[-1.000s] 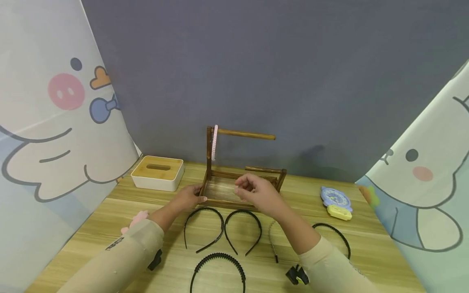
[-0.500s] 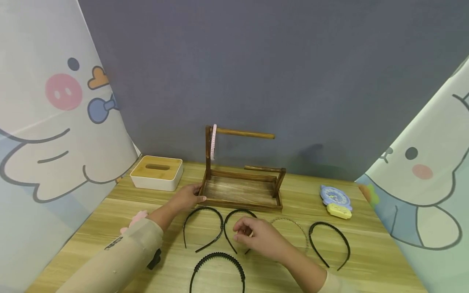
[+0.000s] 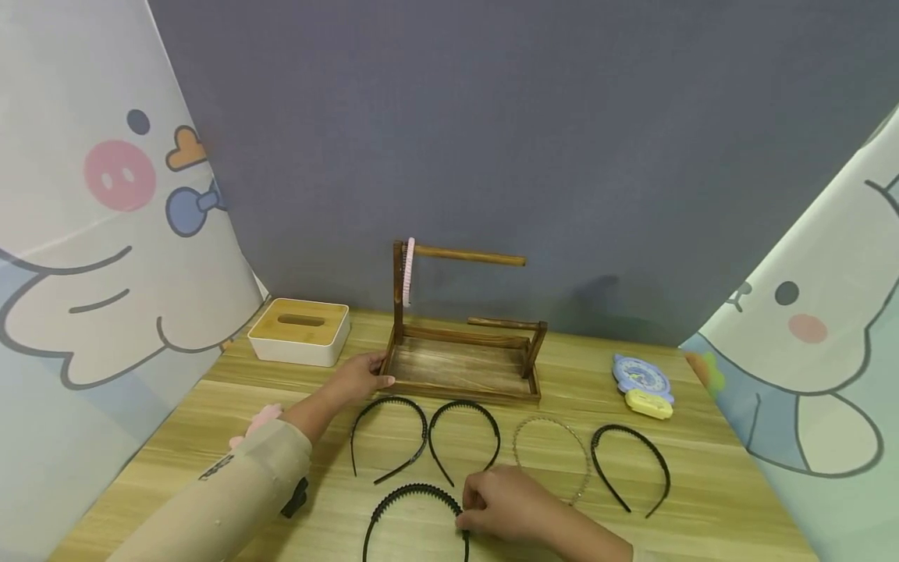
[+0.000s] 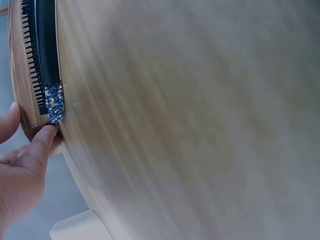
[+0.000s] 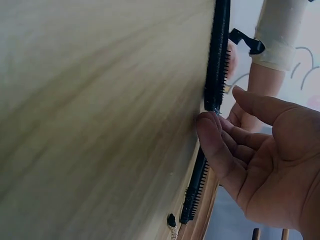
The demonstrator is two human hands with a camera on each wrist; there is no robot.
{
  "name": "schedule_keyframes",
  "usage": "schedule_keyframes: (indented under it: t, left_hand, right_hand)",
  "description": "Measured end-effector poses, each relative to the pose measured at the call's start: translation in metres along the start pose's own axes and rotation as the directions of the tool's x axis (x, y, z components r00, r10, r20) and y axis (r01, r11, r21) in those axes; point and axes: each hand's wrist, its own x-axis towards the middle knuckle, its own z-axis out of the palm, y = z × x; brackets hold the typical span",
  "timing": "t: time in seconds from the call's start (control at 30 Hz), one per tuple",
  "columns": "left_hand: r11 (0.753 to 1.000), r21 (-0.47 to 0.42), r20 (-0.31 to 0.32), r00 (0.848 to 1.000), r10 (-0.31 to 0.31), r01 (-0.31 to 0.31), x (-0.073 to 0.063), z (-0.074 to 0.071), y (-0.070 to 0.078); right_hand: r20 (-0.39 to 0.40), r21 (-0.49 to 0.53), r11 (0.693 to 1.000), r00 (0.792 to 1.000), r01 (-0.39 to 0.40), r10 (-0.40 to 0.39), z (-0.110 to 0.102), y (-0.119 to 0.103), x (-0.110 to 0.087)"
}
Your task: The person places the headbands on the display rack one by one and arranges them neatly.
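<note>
Left hand (image 3: 357,378) grips brown wooden stand (image 3: 463,393) at left. Right hand (image 3: 511,505), fingers parted, at near black toothed headband (image 3: 419,489): pinch right side squarely.

A dark wooden rack (image 3: 456,368) stands upright on the bench (image 3: 723,507), its shallow tray below a long upper bar and a shorter, lower one; the left hand (image 3: 357,378) holds the tray's left end. A black toothed headband (image 3: 419,489) lies nearer, arch toward the rack, its right side at the right hand's (image 3: 506,503) fingertips.
</note>
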Motion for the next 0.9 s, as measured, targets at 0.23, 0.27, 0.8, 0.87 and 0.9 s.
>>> schedule_keyframes:
  t: [0.23, 0.27, 0.8, 0.87, 0.9]
  left_hand:
    - [1.000, 0.000, 0.005, 1.000, 0.004, -0.004, 0.001, -0.001, 0.001]
    - [1.000, -0.008, 0.007, 1.000, 0.000, 0.000, 0.001, -0.001, 0.001]
    - [0.999, 0.039, 0.005, 1.000, -0.015, 0.015, 0.001, -0.002, 0.001]
    - [0.999, 0.048, 0.006, 1.000, -0.013, 0.013, 0.000, -0.002, 0.001]
    - [0.999, 0.053, 0.006, 1.000, -0.012, 0.011, 0.000, -0.002, 0.001]
  right_hand:
    - [0.011, -0.040, 0.999, 1.000, 0.013, -0.012, 0.005, -0.003, 0.003]
    - [0.009, -0.051, 0.999, 1.000, 0.012, -0.012, 0.006, -0.004, 0.003]
    - [0.038, 0.357, 0.934, 0.999, -0.001, -0.013, 0.005, 0.002, 0.002]
    - [0.103, 0.541, 0.841, 0.994, -0.020, -0.042, 0.003, 0.004, 0.002]
    - [0.140, 0.624, 0.780, 0.988, -0.040, -0.062, 0.003, 0.005, 0.002]
